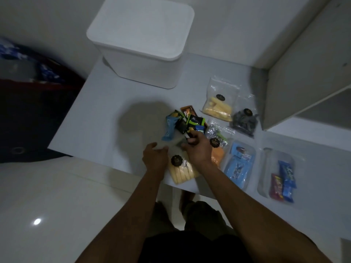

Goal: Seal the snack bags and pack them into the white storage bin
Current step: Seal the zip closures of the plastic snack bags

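A clear snack bag of pale yellow sticks [182,172] with a black round label lies at the table's front edge. My left hand [154,158] and my right hand [197,149] both pinch its top edge, one at each end. The white storage bin [140,40] stands at the back with its lid on. Loose wrapped snacks [187,122] are piled just beyond my hands. Other clear bags lie to the right: yellow sticks [218,106], dark pieces [245,121], foil pieces [216,134], orange snacks [217,157], blue packets [240,166], blue and red bars [284,182].
The white table [106,118] ends close to my body and on the left. A white shelf unit [296,80] rises at the right. Dark bedding with a blue pattern [28,88] lies left of the table. Glossy floor [57,205] is below.
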